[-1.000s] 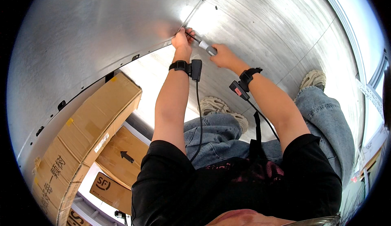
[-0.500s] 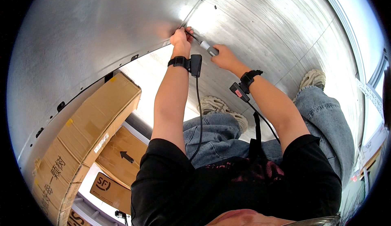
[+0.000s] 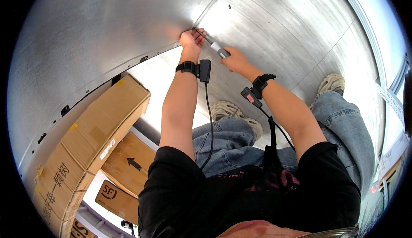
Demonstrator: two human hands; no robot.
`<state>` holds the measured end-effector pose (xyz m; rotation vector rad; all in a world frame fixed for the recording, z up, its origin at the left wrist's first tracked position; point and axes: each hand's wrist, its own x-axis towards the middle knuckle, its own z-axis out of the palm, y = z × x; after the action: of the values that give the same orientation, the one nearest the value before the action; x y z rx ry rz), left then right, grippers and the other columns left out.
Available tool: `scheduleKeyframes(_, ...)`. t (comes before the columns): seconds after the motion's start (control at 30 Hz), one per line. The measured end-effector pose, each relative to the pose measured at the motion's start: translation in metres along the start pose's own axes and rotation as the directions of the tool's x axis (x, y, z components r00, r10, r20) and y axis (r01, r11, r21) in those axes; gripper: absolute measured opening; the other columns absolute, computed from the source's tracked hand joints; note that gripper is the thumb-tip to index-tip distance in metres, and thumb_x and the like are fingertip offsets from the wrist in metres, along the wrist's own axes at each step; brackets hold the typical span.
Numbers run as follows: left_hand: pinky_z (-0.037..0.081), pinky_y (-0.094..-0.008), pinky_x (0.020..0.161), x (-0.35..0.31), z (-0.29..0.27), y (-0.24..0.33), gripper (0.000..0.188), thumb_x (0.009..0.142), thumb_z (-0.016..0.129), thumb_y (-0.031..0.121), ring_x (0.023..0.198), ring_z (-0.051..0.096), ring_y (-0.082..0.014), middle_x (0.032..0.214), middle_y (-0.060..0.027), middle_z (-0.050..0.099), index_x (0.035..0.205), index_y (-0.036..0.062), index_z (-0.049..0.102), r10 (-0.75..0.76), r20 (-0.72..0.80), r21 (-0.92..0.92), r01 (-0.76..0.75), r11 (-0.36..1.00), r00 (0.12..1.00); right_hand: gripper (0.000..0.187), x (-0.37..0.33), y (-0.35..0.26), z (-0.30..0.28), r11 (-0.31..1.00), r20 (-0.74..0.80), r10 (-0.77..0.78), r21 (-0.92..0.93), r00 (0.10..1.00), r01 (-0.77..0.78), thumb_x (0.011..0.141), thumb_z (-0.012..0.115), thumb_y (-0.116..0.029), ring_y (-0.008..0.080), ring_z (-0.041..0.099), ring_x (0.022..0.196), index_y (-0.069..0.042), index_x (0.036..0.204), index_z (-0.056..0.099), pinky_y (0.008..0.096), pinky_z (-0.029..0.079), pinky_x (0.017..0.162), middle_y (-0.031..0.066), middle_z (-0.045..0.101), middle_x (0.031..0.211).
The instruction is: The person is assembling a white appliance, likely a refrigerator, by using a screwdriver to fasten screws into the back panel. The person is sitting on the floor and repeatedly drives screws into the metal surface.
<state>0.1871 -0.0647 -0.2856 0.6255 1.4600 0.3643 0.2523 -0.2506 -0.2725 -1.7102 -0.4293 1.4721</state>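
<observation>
My right hand is closed round the grey-and-white handle of a screwdriver. Its thin dark shaft slants up and left to the lower edge of a large grey metal panel. Beside the shaft's far end is my left hand, with fingers bent and spread apart. The fingers lie close against the shaft; whether they touch it I cannot tell. The tip, and any screw there, is too small to make out.
Long brown cardboard boxes stand at the left below the panel. Pale wood-look floor stretches to the right, with a small dark piece on it. Black devices with cables are strapped to both wrists.
The fingers of my left hand have spread out from a tighter curl near the shaft's tip. My right hand keeps its grip on the screwdriver, almost in the same place.
</observation>
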Motion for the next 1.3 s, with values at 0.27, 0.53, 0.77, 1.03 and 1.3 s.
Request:
scheduleKeyframes(0.27,0.048,-0.0273,0.063,-0.003,-0.004,-0.003,0.028,0.094,0.027,0.012,0.074,0.062,-0.0200,0.087,-0.0110,0.066,0.099,0.0005,0.053,0.027,0.040,0.012,-0.028,1.000,0.999,0.034,-0.001,-0.001,0.002,0.985,0.043,0.101,0.134,0.994,-0.106,0.078,0.064,-0.013,0.0165,0.053,0.061,0.000,0.109,0.057,0.0309,0.044,0.049,0.0068,0.055,0.073)
scheduleKeyframes(0.53,0.047,-0.0249,0.057,-0.003,-0.007,-0.004,0.023,0.094,0.030,0.012,0.069,0.063,-0.0197,0.087,-0.0118,0.067,0.097,0.0022,0.051,0.029,0.068,-0.015,-0.028,0.999,0.997,0.032,0.001,-0.004,-0.001,0.973,0.102,0.139,0.173,0.985,-0.155,0.080,0.063,-0.012,0.0137,0.050,0.063,-0.001,0.110,0.058,0.0289,0.040,0.049,0.0044,0.053,0.074)
scheduleKeyframes(0.77,0.048,-0.0278,0.069,-0.003,-0.006,-0.003,0.032,0.095,0.028,0.012,0.079,0.062,-0.0182,0.090,-0.0094,0.067,0.100,-0.0015,0.057,0.030,0.065,-0.011,-0.029,1.000,0.997,0.024,0.003,-0.002,-0.002,0.942,0.141,0.153,0.279,0.978,-0.187,0.079,0.063,-0.014,0.0135,0.051,0.063,-0.002,0.100,0.058,0.0284,0.040,0.049,0.0046,0.052,0.073)
scheduleKeyframes(1.03,0.049,-0.0280,0.067,0.001,-0.009,-0.005,0.028,0.094,0.029,0.011,0.077,0.061,-0.0200,0.091,-0.0126,0.066,0.099,-0.0016,0.054,0.036,0.057,-0.059,-0.032,0.998,0.998,0.023,-0.001,-0.007,-0.005,0.850,0.231,0.201,0.443,0.952,-0.287,0.082,0.061,-0.016,0.0123,0.052,0.065,-0.002,0.100,0.057,0.0254,0.040,0.049,0.0046,0.052,0.080)
scheduleKeyframes(1.3,0.049,-0.0293,0.068,0.006,-0.012,-0.007,0.023,0.092,0.032,0.010,0.075,0.062,-0.0206,0.091,-0.0125,0.067,0.101,0.0019,0.052,0.038,0.089,-0.063,-0.032,0.997,0.995,0.022,0.007,0.001,-0.010,0.816,0.293,0.176,0.490,0.940,-0.306,0.082,0.062,-0.013,0.0116,0.054,0.069,-0.002,0.100,0.056,0.0248,0.042,0.047,0.0056,0.053,0.081)
